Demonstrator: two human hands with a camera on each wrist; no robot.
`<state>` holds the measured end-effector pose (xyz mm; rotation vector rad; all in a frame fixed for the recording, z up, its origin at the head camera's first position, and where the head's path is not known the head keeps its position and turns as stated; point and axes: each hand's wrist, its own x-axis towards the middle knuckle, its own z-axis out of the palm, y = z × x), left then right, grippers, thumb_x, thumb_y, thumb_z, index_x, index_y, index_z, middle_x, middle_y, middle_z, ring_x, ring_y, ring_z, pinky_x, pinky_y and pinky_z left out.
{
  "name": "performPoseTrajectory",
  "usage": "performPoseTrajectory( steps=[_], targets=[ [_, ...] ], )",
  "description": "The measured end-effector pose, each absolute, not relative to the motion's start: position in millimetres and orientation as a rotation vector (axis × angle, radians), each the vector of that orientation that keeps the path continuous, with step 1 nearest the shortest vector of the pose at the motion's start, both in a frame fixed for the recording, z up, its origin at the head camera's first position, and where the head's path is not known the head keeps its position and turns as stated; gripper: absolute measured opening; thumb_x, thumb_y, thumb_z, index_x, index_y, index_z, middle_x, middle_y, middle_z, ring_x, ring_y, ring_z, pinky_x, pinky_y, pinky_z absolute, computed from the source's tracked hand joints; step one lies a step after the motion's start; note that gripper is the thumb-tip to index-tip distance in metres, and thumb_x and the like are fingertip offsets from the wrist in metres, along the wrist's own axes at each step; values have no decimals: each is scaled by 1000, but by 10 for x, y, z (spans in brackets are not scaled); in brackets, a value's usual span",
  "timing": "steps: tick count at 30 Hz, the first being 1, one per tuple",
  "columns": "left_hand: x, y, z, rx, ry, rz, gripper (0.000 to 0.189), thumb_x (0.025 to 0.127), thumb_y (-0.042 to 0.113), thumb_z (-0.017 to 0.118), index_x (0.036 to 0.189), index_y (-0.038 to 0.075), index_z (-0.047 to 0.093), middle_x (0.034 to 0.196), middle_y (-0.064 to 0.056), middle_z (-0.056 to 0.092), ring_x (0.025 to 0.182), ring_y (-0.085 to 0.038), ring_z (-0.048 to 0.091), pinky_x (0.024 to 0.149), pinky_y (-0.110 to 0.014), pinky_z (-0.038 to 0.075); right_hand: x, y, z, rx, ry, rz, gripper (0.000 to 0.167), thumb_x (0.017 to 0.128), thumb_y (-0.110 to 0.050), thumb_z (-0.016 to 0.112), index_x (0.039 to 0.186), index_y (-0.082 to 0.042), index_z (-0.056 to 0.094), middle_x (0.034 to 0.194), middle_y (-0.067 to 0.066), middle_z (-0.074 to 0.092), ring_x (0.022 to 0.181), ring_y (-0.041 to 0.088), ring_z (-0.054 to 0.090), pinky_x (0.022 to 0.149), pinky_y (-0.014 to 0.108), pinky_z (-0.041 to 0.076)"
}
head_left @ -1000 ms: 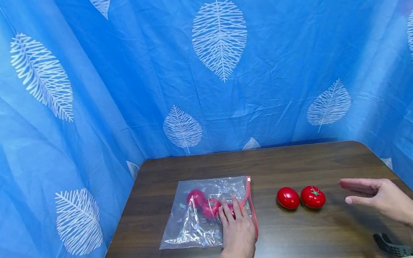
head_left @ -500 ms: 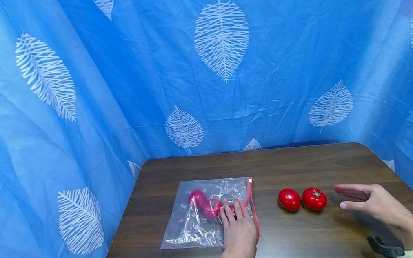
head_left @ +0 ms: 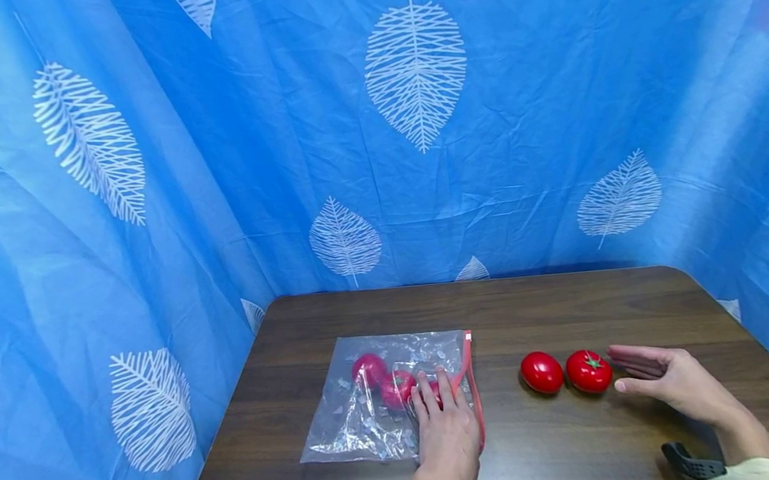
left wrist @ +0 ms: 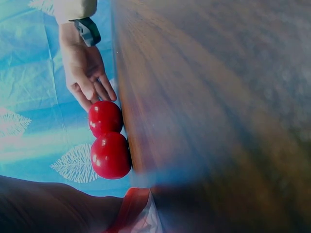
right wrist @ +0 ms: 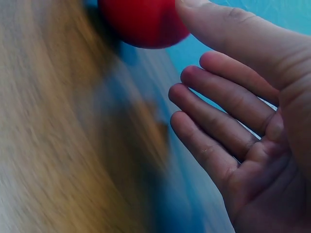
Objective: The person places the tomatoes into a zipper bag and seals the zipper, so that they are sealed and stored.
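Saw a glossy red tomato [head_left: 589, 371], round and slightly squat, flecked with small highlights and topped with a green star-shaped calyx [head_left: 594, 363]; found it resting on a dark wood-grain table [head_left: 336, 316], just beside a second red fruit [head_left: 542, 372], smooth and egg-like; saw the right hand [head_left: 668, 383] close at the tomato's other side, fingers straight, thumb well apart from them; could not tell of any contact there; noted the left hand [head_left: 448, 433] laid over a clear plastic bag [head_left: 333, 436], fingers straight and a little spread, close by its red zip edge [head_left: 467, 355] with a white slider [head_left: 467, 336]; counted three red fruits [head_left: 369, 368] inside, tinted pinkish by the film, one partly hidden under the fingers; noted a black wristband [head_left: 692, 463] and pale sleeve [head_left: 751, 472] at the right wrist; saw rounded far corners and frontal glare on the table; behind and on both sides, saw creased blue curtains [head_left: 507, 153] printed with white leaves [head_left: 417, 77].
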<state>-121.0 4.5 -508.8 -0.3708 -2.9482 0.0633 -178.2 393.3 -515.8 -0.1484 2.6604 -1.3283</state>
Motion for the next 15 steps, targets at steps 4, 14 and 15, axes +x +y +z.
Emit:
performPoseTrajectory(
  steps=[4,14,15],
  targets=[
    [-1205,47,-5091,-368,-2942,60,78,77,28,95,145,3,68,159,-24,58,148,-57,51,120,-64,47,-1805,3869,-5184,-125,2669,-1330,78,96,-34,86,156,6,54,156,31,59,111,-20,61,89,15,58],
    [-1199,40,-5071,-379,-2948,50,82,74,27,97,147,4,67,160,-24,57,149,-58,50,120,-64,46,-1820,3733,-5202,-136,2658,-1370,78,94,-32,89,155,5,56,153,30,62,113,-12,67,89,17,60],
    [-1200,41,-5069,-381,-2952,48,82,74,27,97,147,4,67,160,-24,57,149,-57,50,120,-64,46,-1818,3726,-5204,-139,2657,-1365,77,94,-31,89,155,5,56,153,30,62,114,-7,70,89,18,60]
  ],
)
